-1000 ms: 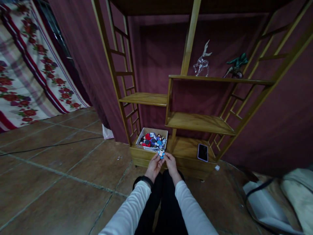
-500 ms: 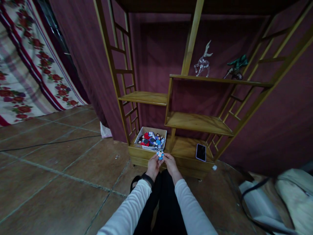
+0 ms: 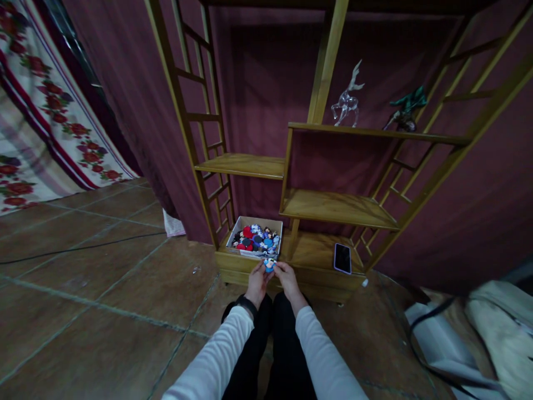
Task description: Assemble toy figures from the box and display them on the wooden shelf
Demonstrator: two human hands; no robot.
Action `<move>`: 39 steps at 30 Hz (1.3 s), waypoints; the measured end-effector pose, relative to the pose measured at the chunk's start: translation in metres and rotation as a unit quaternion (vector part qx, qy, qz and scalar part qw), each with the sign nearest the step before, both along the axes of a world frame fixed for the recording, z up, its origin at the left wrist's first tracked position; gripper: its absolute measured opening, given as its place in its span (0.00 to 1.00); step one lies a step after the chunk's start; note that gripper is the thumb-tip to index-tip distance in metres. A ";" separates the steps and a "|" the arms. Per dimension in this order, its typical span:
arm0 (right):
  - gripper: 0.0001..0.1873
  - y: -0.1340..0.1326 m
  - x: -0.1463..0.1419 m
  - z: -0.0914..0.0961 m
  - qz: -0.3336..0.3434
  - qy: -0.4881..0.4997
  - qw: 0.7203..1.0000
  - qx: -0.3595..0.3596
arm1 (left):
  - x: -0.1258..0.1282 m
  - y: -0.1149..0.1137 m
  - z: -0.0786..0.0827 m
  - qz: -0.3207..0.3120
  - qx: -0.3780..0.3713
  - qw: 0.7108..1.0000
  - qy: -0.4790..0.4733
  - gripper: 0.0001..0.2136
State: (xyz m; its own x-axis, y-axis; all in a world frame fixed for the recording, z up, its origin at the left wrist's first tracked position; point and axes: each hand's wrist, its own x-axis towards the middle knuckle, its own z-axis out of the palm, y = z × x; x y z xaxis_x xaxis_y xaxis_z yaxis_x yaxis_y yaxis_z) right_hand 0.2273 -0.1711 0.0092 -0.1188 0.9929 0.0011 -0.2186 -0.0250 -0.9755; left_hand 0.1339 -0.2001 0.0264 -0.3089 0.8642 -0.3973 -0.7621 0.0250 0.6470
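Note:
My left hand (image 3: 256, 282) and my right hand (image 3: 285, 279) meet in front of me, both pinching a small blue and white figurine (image 3: 270, 264) between their fingertips. Just beyond the hands a white box (image 3: 238, 229) full of several small red, blue and dark figurines sits on the bottom board of a wooden shelf unit (image 3: 322, 251). My arms are in white sleeves, with a dark band on the left wrist.
A phone (image 3: 343, 258) lies on the bottom board, right of the box. A glass deer (image 3: 346, 101) and a green figure (image 3: 405, 108) stand on an upper shelf. A cable (image 3: 83, 246) crosses the tiled floor at left. Bags (image 3: 478, 333) lie at right.
The view has drifted a little, with the shelf seen slightly closer. Both hands stay together on the small figurine in front of the box.

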 end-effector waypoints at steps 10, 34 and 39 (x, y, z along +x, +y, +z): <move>0.15 0.013 -0.006 -0.005 0.006 0.008 0.998 -0.054 | -0.019 0.009 -0.009 -0.084 -0.025 0.996 -0.020 0.04; 0.15 0.016 -0.004 -0.004 -0.005 0.079 0.992 -0.095 | -0.032 0.024 -0.020 -0.113 -0.027 0.990 -0.080 0.09; 0.15 0.013 -0.006 0.002 -0.007 0.086 0.988 -0.128 | -0.035 0.023 -0.019 -0.125 -0.024 0.989 -0.078 0.08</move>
State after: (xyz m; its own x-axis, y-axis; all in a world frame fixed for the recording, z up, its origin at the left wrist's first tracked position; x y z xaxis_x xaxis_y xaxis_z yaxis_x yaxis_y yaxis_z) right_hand 0.2213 -0.1579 0.0114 -0.1257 0.9648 -0.2310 -0.3821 -0.2619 -0.8862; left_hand 0.0990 -0.1767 0.0073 -0.0201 0.8848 -0.4656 -0.8193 0.2523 0.5148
